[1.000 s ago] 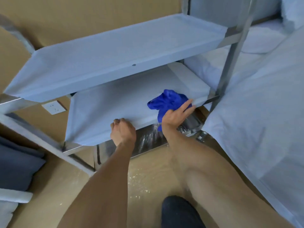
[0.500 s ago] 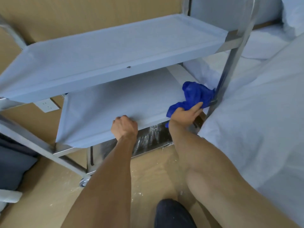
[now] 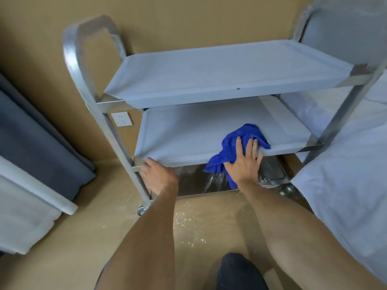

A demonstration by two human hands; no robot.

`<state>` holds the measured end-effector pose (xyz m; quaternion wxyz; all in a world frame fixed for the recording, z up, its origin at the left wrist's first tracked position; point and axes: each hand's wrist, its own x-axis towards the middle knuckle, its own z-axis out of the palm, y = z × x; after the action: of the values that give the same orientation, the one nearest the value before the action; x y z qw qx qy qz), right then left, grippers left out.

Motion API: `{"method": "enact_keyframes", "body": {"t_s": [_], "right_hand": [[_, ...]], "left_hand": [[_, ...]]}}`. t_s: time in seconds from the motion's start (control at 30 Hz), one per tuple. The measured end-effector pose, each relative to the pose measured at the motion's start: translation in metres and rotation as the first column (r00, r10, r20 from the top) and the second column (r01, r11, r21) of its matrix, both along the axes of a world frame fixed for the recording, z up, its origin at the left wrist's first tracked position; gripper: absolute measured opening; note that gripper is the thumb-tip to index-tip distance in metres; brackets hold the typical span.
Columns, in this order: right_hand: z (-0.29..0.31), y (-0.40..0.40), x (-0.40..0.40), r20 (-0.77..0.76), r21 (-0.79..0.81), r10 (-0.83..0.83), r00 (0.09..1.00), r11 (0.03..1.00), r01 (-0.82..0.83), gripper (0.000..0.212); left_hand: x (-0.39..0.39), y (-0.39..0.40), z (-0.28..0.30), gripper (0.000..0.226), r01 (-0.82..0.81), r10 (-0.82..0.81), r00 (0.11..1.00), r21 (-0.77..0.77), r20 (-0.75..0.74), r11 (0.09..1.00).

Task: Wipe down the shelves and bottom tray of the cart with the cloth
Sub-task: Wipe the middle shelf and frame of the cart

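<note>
A steel cart stands against the wall with a pale top shelf [image 3: 219,76], a pale middle shelf [image 3: 188,135] and a shiny bottom tray [image 3: 194,181] streaked with white dust. A blue cloth [image 3: 234,143] lies bunched over the middle shelf's front edge and hangs down toward the tray. My right hand [image 3: 244,162] presses flat on the cloth with its fingers spread. My left hand [image 3: 159,174] grips the front left corner of the middle shelf, fingers curled under the rim.
The cart's curved steel handle frame [image 3: 83,65] rises at the left, with a caster [image 3: 142,210] below. White bedding [image 3: 345,185] crowds the right side. Dark cushions [image 3: 35,143] lie at the left. A wall socket [image 3: 121,119] sits behind. White specks dot the floor [image 3: 188,222].
My right hand has dragged the cloth leftward from the shelf's right end toward the middle of the front edge and now lies flat on it. The view has pulled back.
</note>
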<state>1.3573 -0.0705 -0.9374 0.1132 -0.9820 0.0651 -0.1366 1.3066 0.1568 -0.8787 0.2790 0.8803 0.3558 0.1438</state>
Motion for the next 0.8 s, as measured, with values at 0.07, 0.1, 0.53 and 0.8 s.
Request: {"method": "enact_keyframes", "body": {"t_s": [0.07, 0.1, 0.53, 0.8], "right_hand": [[0.002, 0.002, 0.003, -0.054, -0.035, 0.102, 0.993, 0.994, -0.104, 0.105], [0.004, 0.009, 0.003, -0.071, -0.042, 0.128, 0.989, 0.990, -0.131, 0.106], [0.025, 0.252, 0.015, -0.117, -0.226, 0.567, 0.816, 0.784, -0.578, 0.080], [0.006, 0.295, 0.003, 0.107, -0.161, 0.534, 0.839, 0.842, -0.515, 0.049]], "left_hand": [[0.004, 0.033, -0.004, 0.065, -0.140, 0.143, 0.988, -0.056, 0.056, 0.989], [0.007, 0.047, -0.006, 0.072, -0.165, 0.173, 0.981, -0.097, 0.089, 0.982], [0.013, 0.142, -0.014, 0.033, -0.033, 0.061, 0.932, -0.085, 0.356, 0.996], [0.016, 0.139, -0.011, 0.029, -0.080, 0.114, 0.953, -0.131, 0.280, 0.988]]}}
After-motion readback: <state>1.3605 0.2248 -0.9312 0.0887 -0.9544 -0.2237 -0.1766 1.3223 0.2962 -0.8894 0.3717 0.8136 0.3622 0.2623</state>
